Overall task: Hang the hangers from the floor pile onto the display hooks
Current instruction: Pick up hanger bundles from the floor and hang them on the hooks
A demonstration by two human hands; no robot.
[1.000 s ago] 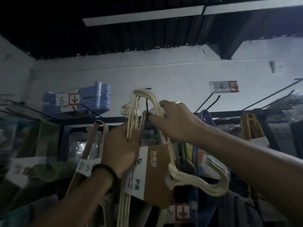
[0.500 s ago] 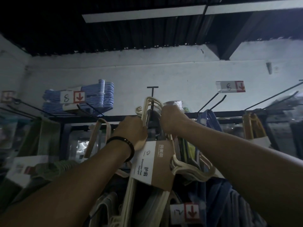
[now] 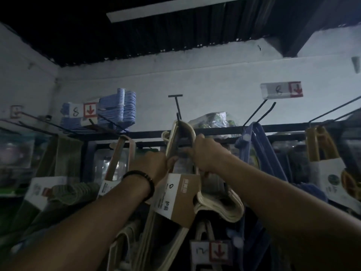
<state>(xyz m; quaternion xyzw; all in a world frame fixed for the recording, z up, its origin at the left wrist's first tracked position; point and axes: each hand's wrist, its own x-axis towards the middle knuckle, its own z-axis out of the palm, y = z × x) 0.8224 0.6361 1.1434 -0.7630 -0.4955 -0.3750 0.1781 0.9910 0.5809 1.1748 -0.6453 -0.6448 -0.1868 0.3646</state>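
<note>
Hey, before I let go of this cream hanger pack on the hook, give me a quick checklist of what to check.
1. Left hand grips the cream hanger pack: ok.
2. Right hand grips the pack too: ok.
3. Pack's top loops threaded on the display hook, behind its T-shaped tip: ok.
4. Pack's weight resting on the hook, not the hands: cannot tell.
5. Cardboard sleeve in place round the pack: ok.
6. Pack clear of the blue hangers to its right: cannot tell, too dark.
</note>
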